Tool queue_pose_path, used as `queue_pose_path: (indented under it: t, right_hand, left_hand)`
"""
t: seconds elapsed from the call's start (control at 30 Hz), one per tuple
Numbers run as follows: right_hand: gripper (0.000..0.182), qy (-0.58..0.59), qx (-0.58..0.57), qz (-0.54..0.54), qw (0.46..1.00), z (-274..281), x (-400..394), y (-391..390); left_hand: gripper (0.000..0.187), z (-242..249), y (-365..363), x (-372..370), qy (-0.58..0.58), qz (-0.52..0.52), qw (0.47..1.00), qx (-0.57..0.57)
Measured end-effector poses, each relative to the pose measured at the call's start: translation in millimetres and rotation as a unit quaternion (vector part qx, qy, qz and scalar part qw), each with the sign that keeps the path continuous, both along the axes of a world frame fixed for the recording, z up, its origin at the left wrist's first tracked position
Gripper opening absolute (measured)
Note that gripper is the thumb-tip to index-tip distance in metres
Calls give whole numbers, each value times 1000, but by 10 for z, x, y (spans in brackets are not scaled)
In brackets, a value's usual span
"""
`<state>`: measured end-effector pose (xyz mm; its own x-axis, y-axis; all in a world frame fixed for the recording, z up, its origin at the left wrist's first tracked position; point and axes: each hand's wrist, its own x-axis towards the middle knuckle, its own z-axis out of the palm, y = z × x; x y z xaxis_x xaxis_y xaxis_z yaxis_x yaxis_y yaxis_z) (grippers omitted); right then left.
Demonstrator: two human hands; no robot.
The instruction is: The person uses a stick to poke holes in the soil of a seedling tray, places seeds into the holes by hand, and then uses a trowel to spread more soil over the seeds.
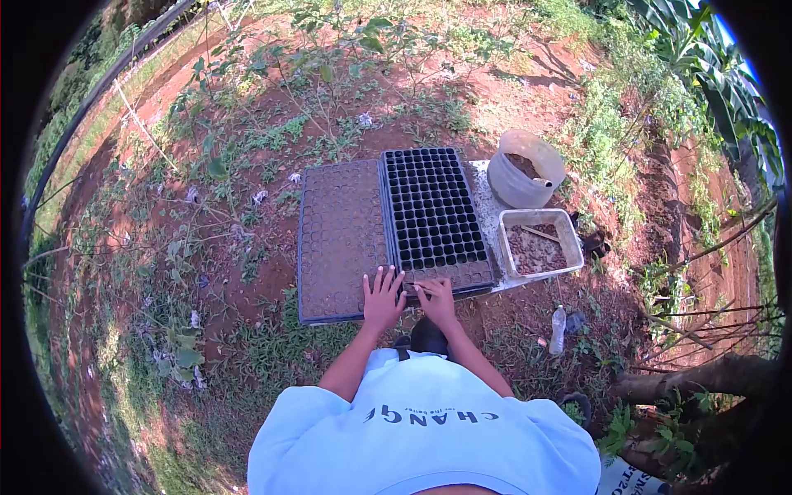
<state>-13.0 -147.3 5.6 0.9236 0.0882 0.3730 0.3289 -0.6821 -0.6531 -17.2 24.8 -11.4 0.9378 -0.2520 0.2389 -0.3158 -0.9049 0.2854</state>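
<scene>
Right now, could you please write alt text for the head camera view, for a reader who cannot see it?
A person's left hand lies flat on a soil-filled seedling tray and the right hand on the filled near rows of a mostly empty black cell tray. Beside the trays stand a rectangular tub and a round bucket of soil, on red earth.

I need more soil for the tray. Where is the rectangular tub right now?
In the head view, the rectangular tub sits on the person's right, beside the black seed tray and just below the round bucket.

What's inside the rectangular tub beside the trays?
The rectangular tub holds reddish-brown soil and a thin stick lying across it. Its bottom, beneath the soil, is hidden.
</scene>
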Motion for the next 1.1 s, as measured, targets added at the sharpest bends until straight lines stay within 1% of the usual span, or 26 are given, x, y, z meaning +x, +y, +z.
queue_pose_path:
  t: [0.07,0.1,0.17,0.27,0.4,0.5,0.6,0.67,0.77,0.93,1.0,1.1]
  right_hand:
    - [12,-37,21,10,999,-12,10,-12]
    - [12,-37,21,9,999,-6,4,-23]
    - [12,-43,-2,10,999,6,-8,-24]
    - [12,-36,-8,18,999,-84,2,-25]
    - [13,-23,-2,0,1000,-71,-20,-13]
    - [13,-24,8,21,999,-13,-62,-37]
    - [14,-16,21,11,1000,6,-92,-1]
    - [15,-16,54,-16,998,2,-83,34]
    - [15,-20,39,-14,999,-18,-86,29]
    - [14,0,48,8,999,22,-112,2]
    - [15,-15,51,0,999,22,-99,-8]
    - [15,3,39,11,999,21,-101,-38]
  left_hand:
    - [55,15,-11,16,3,4,1000,1]
    - [55,14,-19,19,3,3,1000,1]
    - [55,14,-7,18,3,4,1000,-2]
    - [55,16,-5,17,5,3,1000,0]
    - [55,17,0,25,1,-2,1000,-4]
    - [55,16,-1,26,13,1,1000,-6]
    - [55,13,14,21,14,0,1000,-7]
    - [54,10,8,32,9,1,1000,-16]
    - [54,4,7,33,4,2,1000,-18]
    - [54,-20,7,27,19,8,1000,-12]
    - [55,-35,4,38,-3,6,1000,-16]
    - [55,-48,8,39,8,9,1000,-9]
